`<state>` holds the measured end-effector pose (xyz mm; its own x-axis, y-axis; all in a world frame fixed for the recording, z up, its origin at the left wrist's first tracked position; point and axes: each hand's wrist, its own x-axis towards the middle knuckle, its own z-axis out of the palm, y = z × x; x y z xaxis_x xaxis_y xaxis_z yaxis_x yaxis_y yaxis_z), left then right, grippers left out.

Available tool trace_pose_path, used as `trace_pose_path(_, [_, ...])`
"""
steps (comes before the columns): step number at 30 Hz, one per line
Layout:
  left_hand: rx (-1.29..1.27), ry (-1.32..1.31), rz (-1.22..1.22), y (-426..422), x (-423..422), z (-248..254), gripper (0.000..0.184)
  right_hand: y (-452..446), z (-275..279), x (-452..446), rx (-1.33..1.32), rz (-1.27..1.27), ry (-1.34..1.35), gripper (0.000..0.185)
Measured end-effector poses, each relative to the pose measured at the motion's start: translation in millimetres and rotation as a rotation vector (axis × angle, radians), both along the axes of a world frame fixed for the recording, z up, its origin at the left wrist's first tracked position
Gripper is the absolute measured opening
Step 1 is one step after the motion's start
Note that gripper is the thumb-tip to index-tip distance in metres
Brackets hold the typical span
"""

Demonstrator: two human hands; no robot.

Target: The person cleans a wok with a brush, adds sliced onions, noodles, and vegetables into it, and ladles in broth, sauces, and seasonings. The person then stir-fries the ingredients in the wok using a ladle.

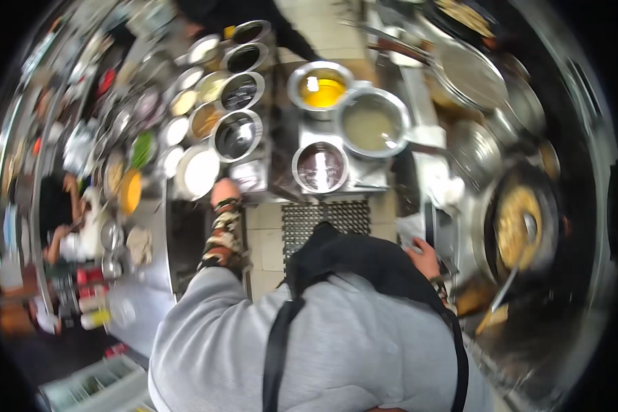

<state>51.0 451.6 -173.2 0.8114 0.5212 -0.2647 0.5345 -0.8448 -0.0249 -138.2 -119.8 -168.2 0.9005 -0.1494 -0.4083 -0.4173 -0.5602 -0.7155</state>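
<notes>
My left hand [225,191], below a camouflage-patterned sleeve, is at the edge of the left counter, right beside a bowl of white contents [202,172]. Its fingers are blurred and I cannot make out whether they touch the bowl. Low at my right side, my right hand [424,259] is nearest to a grey metal container [443,231]. Its visible fingers look apart, with nothing seen between them. Beyond, on the stove side, a wok [491,226] holds yellowish food [516,220] with a long-handled ladle [507,292] lying in it.
Ahead stand a pot of yellow liquid [323,90], a pot of cloudy liquid [372,123] and a pot of dark reddish contents [320,167]. Several steel containers [237,135] line the left counter. A black mat [326,214] covers floor tiles. Other people work at far left.
</notes>
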Motion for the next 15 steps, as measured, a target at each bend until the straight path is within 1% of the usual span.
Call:
trace_pose_path(1, [0.004,-0.052,0.115,-11.3,0.4,6.8,0.022,4.6,0.0,8.2,0.039,0.0,0.002,0.055])
trace_pose_path(2, [0.009,-0.074,0.094,-12.2,-0.2,2.5,0.021,5.3,-0.4,9.8,0.07,-0.016,0.017,0.054])
trace_pose_path(3, [0.044,-0.102,0.097,-19.8,-1.4,4.4,0.02,0.6,-13.0,12.5,0.059,0.037,-0.015,0.053])
trace_pose_path(4, [0.064,-0.102,0.094,-30.4,-2.2,19.2,0.02,2.9,-9.4,17.6,0.056,0.062,-0.015,0.053])
trace_pose_path(5, [0.017,-0.075,0.121,-37.4,-0.9,31.8,0.02,5.1,5.1,21.3,0.018,0.079,0.013,0.053])
trace_pose_path(6, [-0.031,-0.054,0.144,-39.6,3.9,40.2,0.021,8.2,12.6,27.6,-0.022,0.092,0.036,0.054])
trace_pose_path(7, [-0.018,-0.061,0.146,-39.7,7.1,43.4,0.022,8.2,9.9,32.2,-0.026,0.098,0.032,0.054])
trace_pose_path(9, [-0.014,-0.05,0.12,-32.2,14.3,35.5,0.022,8.7,4.3,29.9,0.046,0.041,0.054,0.055])
trace_pose_path(11, [-0.023,-0.039,0.081,-29.3,19.7,29.4,0.023,12.1,5.2,27.0,0.06,0.027,0.068,0.055])
trace_pose_path(14, [-0.08,-0.057,0.132,-26.6,29.1,28.6,0.023,15.9,-4.6,18.2,0.078,0.028,0.061,0.054])
trace_pose_path(15, [-0.094,-0.017,0.135,-8.8,39.1,-2.1,0.024,15.9,-11.3,14.2,0.075,0.046,0.044,0.053])
